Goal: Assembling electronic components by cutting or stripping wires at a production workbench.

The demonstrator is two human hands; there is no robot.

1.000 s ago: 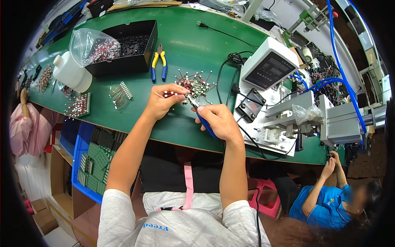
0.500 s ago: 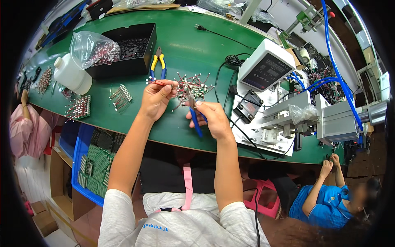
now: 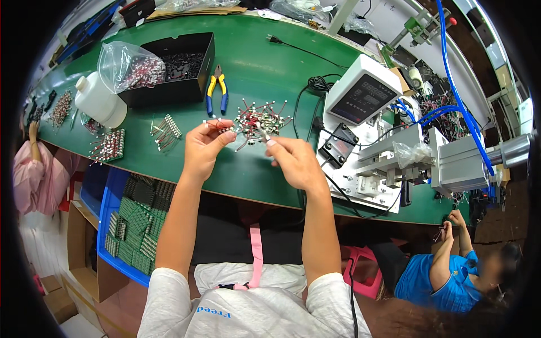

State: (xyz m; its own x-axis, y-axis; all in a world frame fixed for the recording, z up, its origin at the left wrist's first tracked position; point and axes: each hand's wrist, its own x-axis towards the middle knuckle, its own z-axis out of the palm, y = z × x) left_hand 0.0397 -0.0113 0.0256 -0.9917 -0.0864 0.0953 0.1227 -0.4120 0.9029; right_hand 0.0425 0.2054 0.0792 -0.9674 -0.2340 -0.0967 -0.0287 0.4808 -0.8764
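Observation:
My left hand [image 3: 204,147] is closed, pinching a small bunch of red-wired parts with white connectors [image 3: 221,127] between thumb and fingers. Just to its right, my right hand [image 3: 296,162] is wrapped round a pair of pliers [image 3: 264,134]. The metal jaws point up and left, over the near edge of a pile of wired connectors [image 3: 260,117]; whether they touch it I cannot tell. My palm and fingers hide the handles. Beyond my left hand lies a second pair of pliers [image 3: 216,90], with yellow and blue handles.
A black box [image 3: 169,97], a white bottle [image 3: 100,104] and wired boards [image 3: 165,132] stand left on the green table [image 3: 253,62]. At right is a machine with a white control box [image 3: 366,90] and cables. Co-workers sit at both sides; a blue crate [image 3: 110,225] is below left.
My left hand has drawn slightly toward me and left. My right hand has turned over, so the blue plier handles that showed are hidden. The co-worker's hands at right moved a little.

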